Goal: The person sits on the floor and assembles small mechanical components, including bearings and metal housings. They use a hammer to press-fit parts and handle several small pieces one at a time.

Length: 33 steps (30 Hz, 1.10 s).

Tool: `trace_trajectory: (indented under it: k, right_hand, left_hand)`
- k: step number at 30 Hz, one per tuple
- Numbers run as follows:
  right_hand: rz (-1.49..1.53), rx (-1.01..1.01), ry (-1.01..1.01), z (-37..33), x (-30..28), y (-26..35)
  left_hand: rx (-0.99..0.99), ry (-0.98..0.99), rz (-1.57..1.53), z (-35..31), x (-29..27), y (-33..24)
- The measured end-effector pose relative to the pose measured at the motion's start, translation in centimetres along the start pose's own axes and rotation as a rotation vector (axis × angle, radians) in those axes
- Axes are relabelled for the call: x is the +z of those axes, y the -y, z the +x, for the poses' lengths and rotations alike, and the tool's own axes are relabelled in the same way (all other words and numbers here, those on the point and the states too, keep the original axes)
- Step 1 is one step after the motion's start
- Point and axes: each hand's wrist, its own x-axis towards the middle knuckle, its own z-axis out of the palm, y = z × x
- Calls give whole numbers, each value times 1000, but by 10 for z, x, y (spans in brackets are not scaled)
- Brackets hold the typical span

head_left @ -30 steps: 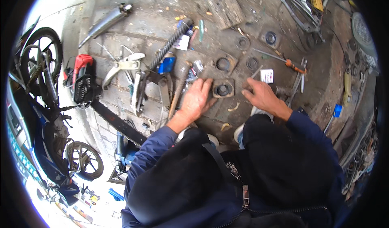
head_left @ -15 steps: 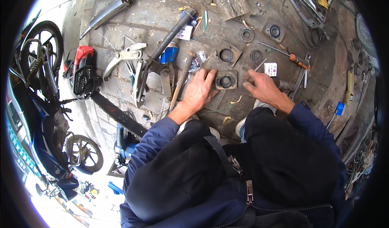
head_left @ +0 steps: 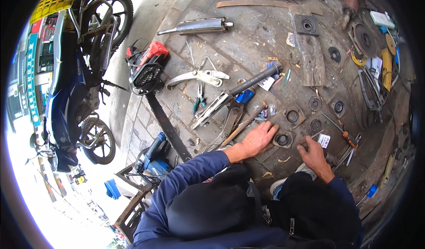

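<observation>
Floor (head_left: 248, 36), paved, with chainsaw (head_left: 148, 72) near its left edge.
Left hand (head_left: 258, 140): fingers slightly apart, just beside square housing (head_left: 283, 138). Right hand (head_left: 314, 155): fingers bent, narrowly spaced; whether they hold the thin rod (head_left: 317, 134) cannot be told. Housing lies flat between both hands, well in from the floor's left edge.
</observation>
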Motion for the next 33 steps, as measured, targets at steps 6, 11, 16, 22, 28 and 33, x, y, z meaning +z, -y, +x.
trace_trajectory:
  k: [6,11,16,22,28,33]
  right_hand:
    - [1,-6,4,-2,-1,9]
    - [-123,8,-12,-1,-4,18]
    - [-157,41,-20,-8,-8,12]
    - [12,-112,-155,-10,-2,2]
    - [77,0,-77,-14,-7,11]
    - [63,15,-93,-20,-17,11]
  left_hand:
    - [26,-28,-4,-3,2,1]
    - [2,15,-2,-3,1,3]
    - [30,-21,-7,-4,4,5]
    - [27,-10,-7,-2,2,4]
    - [12,10,-14,-2,-2,2]
    - [1,29,11,2,-2,1]
